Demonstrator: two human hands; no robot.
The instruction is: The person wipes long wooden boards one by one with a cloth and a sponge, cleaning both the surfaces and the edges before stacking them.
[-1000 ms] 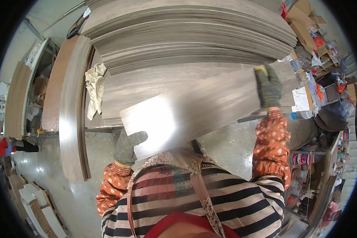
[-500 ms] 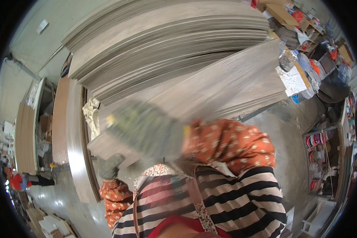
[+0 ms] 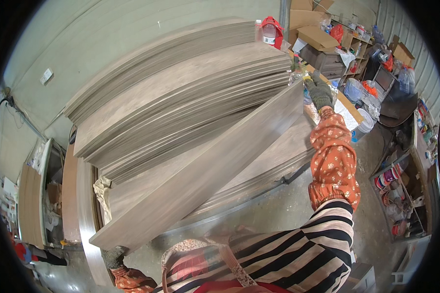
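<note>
Starting right up close, we've got the striped shirt (image 3: 283, 251), and just past it our gloved left hand (image 3: 114, 257) sits at the near left corner of the long grey board (image 3: 200, 171). It looks like it's holding that corner up from below, but the fingers are tucked out of sight, so we can't tell how tightly they're closed. The board slants over the low stack (image 3: 274, 156), near end poking out past the stack's front left corner, far end up toward its back right. Next to the stack's left edge there's a crumpled pale cloth (image 3: 102, 195). Big change: half a second ago our right hand (image 3: 320, 91) was a blur over the board's near end, and now it's way out by the far end, arm stretched. So the top face is uncovered along its length, and we'd say the left hand is the only one clearly bearing the board. The right fingers look loosely bent with nothing obvious in them; can't tell if the tips touch the board's end. Our view swung as well, so don't ask us how much the board itself shifted. Further back is the tall stack (image 3: 181, 88), with a red and clear jug (image 3: 270, 35) by its back right corner, then the pale wall (image 3: 146, 29).
</note>
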